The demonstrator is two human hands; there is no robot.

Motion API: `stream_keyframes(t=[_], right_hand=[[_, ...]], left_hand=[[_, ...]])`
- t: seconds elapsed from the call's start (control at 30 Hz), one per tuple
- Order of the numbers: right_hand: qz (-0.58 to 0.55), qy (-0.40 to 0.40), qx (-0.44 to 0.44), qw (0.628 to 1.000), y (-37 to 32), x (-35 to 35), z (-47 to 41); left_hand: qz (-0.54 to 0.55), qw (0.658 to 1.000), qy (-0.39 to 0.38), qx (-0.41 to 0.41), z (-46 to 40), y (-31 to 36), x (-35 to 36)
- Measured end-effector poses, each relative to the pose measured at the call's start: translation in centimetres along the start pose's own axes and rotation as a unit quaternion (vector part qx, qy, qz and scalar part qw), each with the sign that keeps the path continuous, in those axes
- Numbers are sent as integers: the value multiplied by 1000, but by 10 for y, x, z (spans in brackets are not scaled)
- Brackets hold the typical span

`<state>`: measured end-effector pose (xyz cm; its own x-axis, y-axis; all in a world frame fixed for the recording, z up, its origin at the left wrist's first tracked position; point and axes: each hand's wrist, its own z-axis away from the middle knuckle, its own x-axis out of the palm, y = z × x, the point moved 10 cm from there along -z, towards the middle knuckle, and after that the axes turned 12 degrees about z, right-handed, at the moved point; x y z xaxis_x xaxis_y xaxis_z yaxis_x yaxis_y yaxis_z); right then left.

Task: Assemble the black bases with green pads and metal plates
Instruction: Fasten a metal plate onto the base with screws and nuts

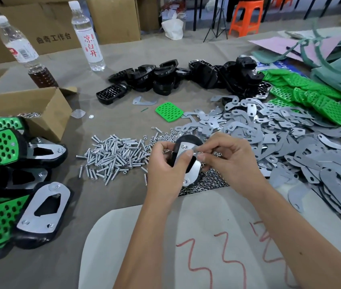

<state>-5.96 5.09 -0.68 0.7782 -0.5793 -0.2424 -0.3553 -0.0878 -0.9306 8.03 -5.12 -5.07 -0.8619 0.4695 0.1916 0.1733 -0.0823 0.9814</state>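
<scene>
From my head camera, looking down: my left hand (166, 163) curls around the black base (187, 140) I'm working on, gripping its left edge, with a metal plate (186, 163) lying on its upturned face. My right hand (226, 157) pinches at the plate's right edge, thumb and forefinger closed tight (whether there's a nut between them I cannot tell). The piece is raised just over the heaps of screws (113, 155) and nuts (205, 182). Loose grey plates (280, 138) spread to my right, green pads (315, 99) beyond them, spare black bases (175, 78) further back. Finished assemblies (19, 184) are stacked at my left, beside a cardboard box (40, 113) and two bottles (87, 36).
</scene>
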Motion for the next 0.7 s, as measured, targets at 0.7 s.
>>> stream_keyframes(t=[0.7], right_hand=[[-4, 6, 36, 999, 11, 0, 1]], left_hand=[[-30, 999, -31, -30, -4, 3, 6]])
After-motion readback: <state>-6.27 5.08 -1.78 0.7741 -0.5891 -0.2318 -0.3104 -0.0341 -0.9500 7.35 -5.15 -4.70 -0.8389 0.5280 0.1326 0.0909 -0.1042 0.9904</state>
